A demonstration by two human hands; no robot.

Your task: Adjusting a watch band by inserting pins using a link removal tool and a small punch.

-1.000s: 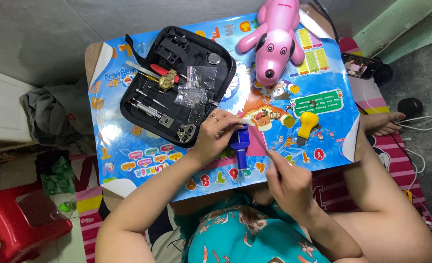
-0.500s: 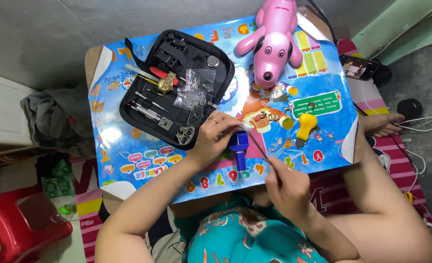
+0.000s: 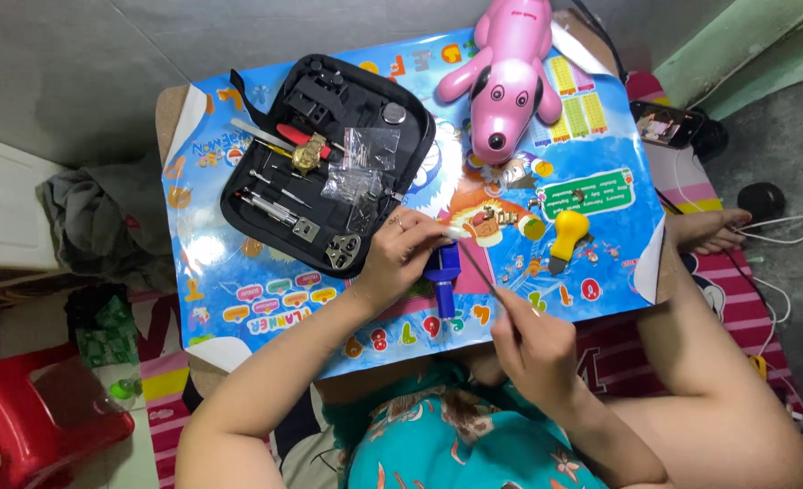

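Observation:
My left hand [image 3: 400,255] rests on the colourful mat [image 3: 238,281], pinching a small pale part at its fingertips just above a blue holder tool [image 3: 442,276]. My right hand [image 3: 533,349] grips a thin metal tool [image 3: 479,267] whose tip points up toward the holder and the left fingertips. An open black tool case [image 3: 279,109] lies to the left of my left hand, with small screwdrivers, a red-handled tool, a brass piece and clear plastic bags [image 3: 365,158] inside.
A pink toy dog [image 3: 506,77] stands at the far side of the small table. A yellow-handled tool [image 3: 567,237] lies right of the holder. A phone [image 3: 664,125], cables and a foot are on the floor at right; a red stool [image 3: 39,426] at lower left.
My left hand has kept its place at the blue holder with a slight shift of the fingers. My right hand has stayed close, the thin tool still angled at the holder.

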